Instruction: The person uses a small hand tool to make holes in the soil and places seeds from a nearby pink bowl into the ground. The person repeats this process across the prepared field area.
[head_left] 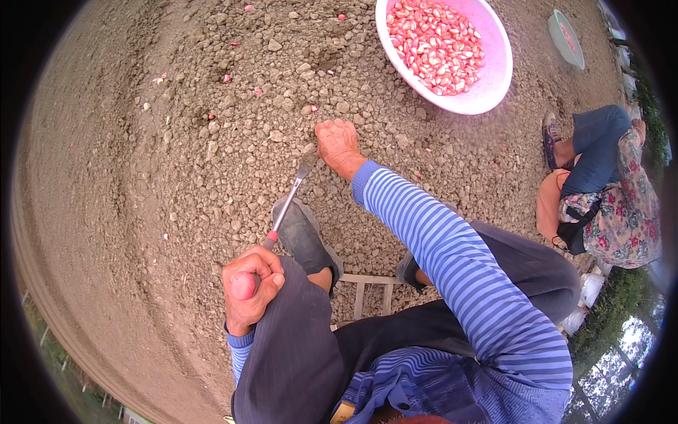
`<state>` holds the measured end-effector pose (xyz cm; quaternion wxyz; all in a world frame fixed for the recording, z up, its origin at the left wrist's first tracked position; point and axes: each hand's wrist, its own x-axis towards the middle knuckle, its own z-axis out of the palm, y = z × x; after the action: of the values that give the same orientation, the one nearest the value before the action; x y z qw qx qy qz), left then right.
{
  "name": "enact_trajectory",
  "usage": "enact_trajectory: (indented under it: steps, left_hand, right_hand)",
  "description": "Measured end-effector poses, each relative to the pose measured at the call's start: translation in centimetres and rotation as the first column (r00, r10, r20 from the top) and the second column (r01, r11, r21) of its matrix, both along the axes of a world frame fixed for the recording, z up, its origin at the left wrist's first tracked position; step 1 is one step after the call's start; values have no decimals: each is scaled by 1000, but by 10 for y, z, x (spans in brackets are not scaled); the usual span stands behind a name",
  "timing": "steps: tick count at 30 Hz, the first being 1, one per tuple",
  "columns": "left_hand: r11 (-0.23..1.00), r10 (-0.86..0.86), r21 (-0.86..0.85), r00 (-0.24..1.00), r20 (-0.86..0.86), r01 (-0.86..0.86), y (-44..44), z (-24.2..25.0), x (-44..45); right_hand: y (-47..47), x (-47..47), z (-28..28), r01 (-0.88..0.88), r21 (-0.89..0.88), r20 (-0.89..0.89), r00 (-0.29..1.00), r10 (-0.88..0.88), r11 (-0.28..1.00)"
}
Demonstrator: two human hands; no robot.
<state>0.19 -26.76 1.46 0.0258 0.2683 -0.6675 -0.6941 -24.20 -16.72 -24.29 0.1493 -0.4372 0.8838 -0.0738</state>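
Observation:
My left hand (251, 289) rests by my left knee, wrapped around the red handle of a garden trowel (288, 205). The trowel's metal shaft slopes up and away, and its soil-coated blade reaches the ground beside my right hand (337, 143). That hand is low over the crumbly soil (233, 175) with its fingers curled down. Whether anything is in its fingers is hidden. Pink-stained garlic cloves (437, 50) fill much of a pink basin (495, 79) beyond it. A few single pink cloves (226, 78) lie spaced out in the soil ahead.
A low slatted stool (365, 279) is partly visible beneath me, between my dark shoes (304, 233). At right sits another person (598, 196) in a floral top, with a pale green basin (565, 40) farther off. White sacks (590, 289) line the plot's right edge.

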Motion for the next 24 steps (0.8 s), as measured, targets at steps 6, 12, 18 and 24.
enact_trajectory:
  steps: [6,12,18,24]
  left_hand:
    - [1000,10,-12,1000,-6,-10,1,3,6]
    - [998,60,2,998,-17,-59,4,2,9]
    - [994,107,-13,993,-41,-108,2,3,10]
    - [986,163,-32,987,4,-163,3,2,16]
  right_hand:
    - [-5,-4,6,-3,59,41,999,1,998]
    - [8,-23,57,20,-117,67,998,-12,993]
    - [65,-145,107,294,-524,15,941,-337,799]
    - [119,-253,61,496,-20,-223,844,-488,868]
